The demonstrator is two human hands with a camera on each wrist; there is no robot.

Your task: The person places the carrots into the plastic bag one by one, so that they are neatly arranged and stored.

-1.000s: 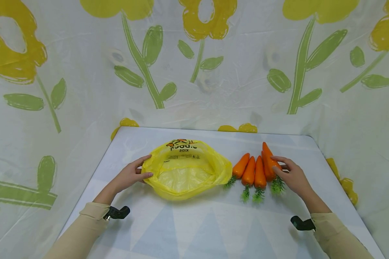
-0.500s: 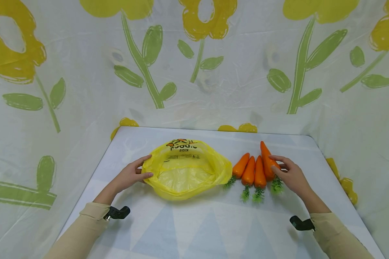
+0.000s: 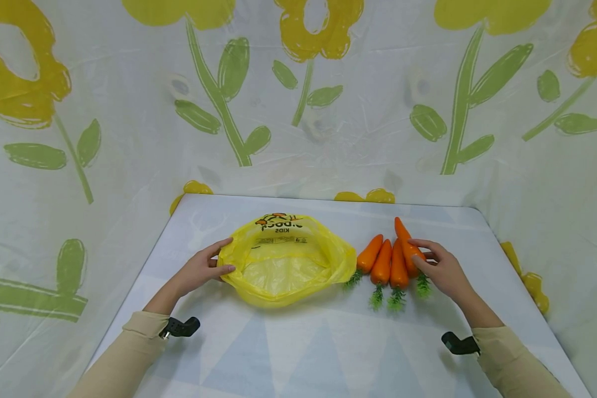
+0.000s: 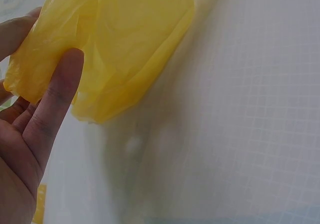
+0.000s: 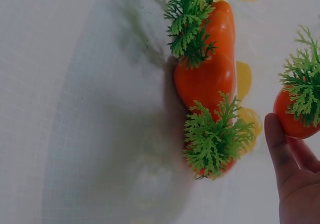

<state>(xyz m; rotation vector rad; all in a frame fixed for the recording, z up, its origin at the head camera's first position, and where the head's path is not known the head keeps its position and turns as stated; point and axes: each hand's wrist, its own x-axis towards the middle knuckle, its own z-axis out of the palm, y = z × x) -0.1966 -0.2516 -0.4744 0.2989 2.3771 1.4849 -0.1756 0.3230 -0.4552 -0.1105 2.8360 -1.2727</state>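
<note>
A soft, translucent yellow plastic bag (image 3: 273, 300) sits on a pale table (image 3: 288, 365) patterned with blue-grey triangles, its wide mouth gaping upward and toward 6 o'clock. Dark lettering and an orange figure mark its wall at 12 o'clock. At its 9 o'clock edge, the left hand (image 3: 201, 269) pinches the rim, thumb at one side and fingers at the other.

At the bag's 3 o'clock, a row of glossy orange cone-shaped carrots (image 3: 382, 264) with feathery green tops lies on the table, narrow tips toward 12 o'clock or 1 o'clock. The nearest one's leaves meet the bag's edge.

At the row's 3 o'clock end, the right hand (image 3: 445, 272) grips one long orange carrot (image 3: 408, 246) between thumb and fingers, its tip aimed at 11 o'clock. The right wrist view shows a gap between it and the others; whether another lies behind it is hard to tell.

Beige sleeves (image 3: 124, 354) enter from 7 and 5 o'clock. A white curtain (image 3: 144, 83) printed with yellow flowers hangs at 12 o'clock.
</note>
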